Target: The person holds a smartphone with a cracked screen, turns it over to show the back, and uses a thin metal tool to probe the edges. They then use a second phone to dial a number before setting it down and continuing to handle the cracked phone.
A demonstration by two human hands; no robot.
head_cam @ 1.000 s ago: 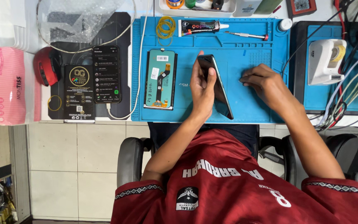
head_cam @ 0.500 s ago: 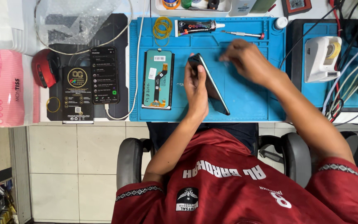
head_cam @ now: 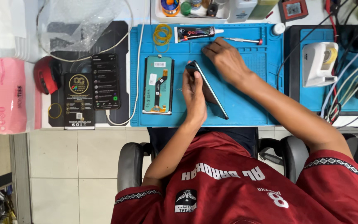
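My left hand grips a dark phone and holds it tilted on its edge over the blue work mat. My right hand is stretched to the mat's far side with nothing in it, its fingertips just below a black glue tube. A thin screwdriver with a red cap lies to the right of that hand. On the mat, left of the held phone, a teal display panel lies flat with its flex cable showing.
Yellow rubber bands lie at the mat's far left. Left of the mat are a lit black phone, a black box, a red round object and a pink tissue pack. A white device and cables sit right.
My right hand has swung from the mat's right side up and left toward the glue tube. My left hand has kept hold of the tilted phone.
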